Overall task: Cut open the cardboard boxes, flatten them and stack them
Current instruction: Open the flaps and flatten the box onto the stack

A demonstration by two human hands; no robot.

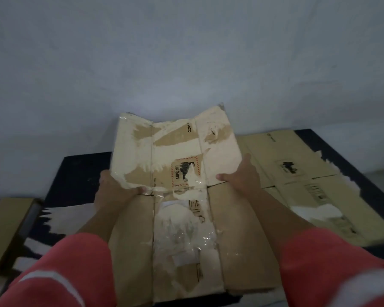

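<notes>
Head view. Opened cardboard box (177, 151) sits centre frame, held up over a dark surface (75, 173) with white patches. The box is unfolded into panels. Far half is tipped up toward the wall (186, 52); near half slopes down toward the person. Much of its skin is torn pale, with clear tape (182, 240) crinkled on the near middle panel. A red-edged label (183, 173) reading UN 3481 is on the raised half.

Left hand (118, 187) pinches the left edge of the raised half at the fold, thumb on top, fingers hidden under. Right hand (242, 176) pinches the right edge the same way, thumb over the face, fingers behind. Both forearms come out of red sleeves (71, 269).

Flattened box (297, 173) lies on the dark surface to the right, just beside the held one. Another brown box (7, 229) sits at the near left edge, only partly in frame.
</notes>
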